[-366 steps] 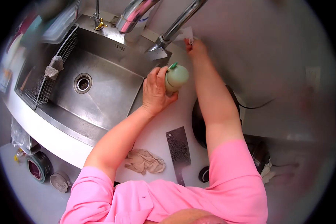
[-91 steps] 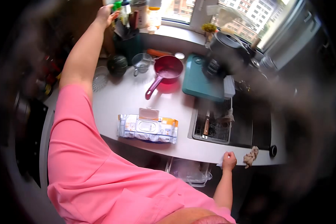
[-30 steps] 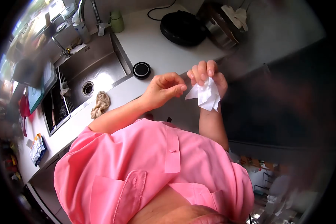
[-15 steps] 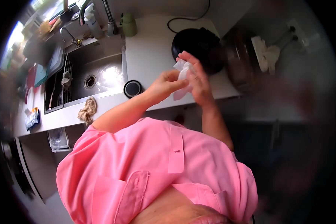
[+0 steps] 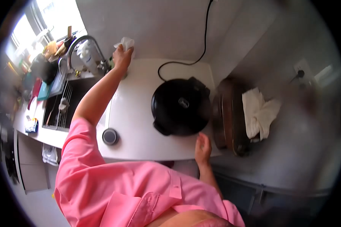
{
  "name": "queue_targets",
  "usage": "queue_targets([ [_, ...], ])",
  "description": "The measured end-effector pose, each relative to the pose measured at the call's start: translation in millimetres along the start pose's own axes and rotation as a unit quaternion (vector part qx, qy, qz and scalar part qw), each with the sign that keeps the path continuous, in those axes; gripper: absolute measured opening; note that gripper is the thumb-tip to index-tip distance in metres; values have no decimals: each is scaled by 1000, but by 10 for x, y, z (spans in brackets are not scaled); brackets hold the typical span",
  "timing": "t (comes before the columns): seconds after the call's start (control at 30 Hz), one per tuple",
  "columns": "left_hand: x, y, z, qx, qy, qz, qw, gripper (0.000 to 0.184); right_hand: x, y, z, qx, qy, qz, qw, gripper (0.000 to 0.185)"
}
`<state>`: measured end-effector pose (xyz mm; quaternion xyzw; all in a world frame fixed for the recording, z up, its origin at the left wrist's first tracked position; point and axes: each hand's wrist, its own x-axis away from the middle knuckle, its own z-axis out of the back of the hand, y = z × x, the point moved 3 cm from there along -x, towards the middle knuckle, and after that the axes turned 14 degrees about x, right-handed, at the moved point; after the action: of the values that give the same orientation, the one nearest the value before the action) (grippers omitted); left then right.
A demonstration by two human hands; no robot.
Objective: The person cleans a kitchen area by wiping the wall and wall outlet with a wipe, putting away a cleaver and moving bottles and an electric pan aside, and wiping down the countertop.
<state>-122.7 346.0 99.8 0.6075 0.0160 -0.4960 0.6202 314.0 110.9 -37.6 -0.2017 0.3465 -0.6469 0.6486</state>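
My left hand (image 5: 122,57) is stretched out toward the wall behind the counter, its fingers closed on a crumpled white tissue (image 5: 127,42). Behind this hand a green bottle is mostly hidden. My right hand (image 5: 203,148) is at the counter's front edge, fingers loosely bent and a little apart, with nothing visible in it. Just beyond it sits a round black electric appliance (image 5: 174,115) with a closed lid and a small logo, which looks like an electric griddle. I cannot tell whether the right fingertips touch its rim.
A black cord (image 5: 205,36) runs from the appliance up the wall. To the left are a sink (image 5: 74,94), a curved faucet (image 5: 88,37) and a white pump bottle (image 5: 88,58). A round dark-topped object (image 5: 110,136) stands on the counter. White cloth or paper (image 5: 258,113) lies at right.
My hands have separated. The left has carried the tissue up and left to the wall; the right has let go of it and dropped toward the counter edge. The camera view has shifted too.
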Motion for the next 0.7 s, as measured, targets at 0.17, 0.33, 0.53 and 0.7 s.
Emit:
queue_targets([
  [0.17,-759,254,-713,246,154,37,956,27,65,662,-187,55,47,-128,989,21],
  [0.33,-1225,163,-1093,164,221,-45,960,20,-19,899,-317,74,95,-155,981,17],
  [0.53,-1528,377,-1551,-17,178,-356,917,39,-139,870,-414,145,118,-104,977,16],
  [0.7,-1734,660,-1376,-101,146,-479,860,34,-195,769,-383,172,109,-77,976,17],
])
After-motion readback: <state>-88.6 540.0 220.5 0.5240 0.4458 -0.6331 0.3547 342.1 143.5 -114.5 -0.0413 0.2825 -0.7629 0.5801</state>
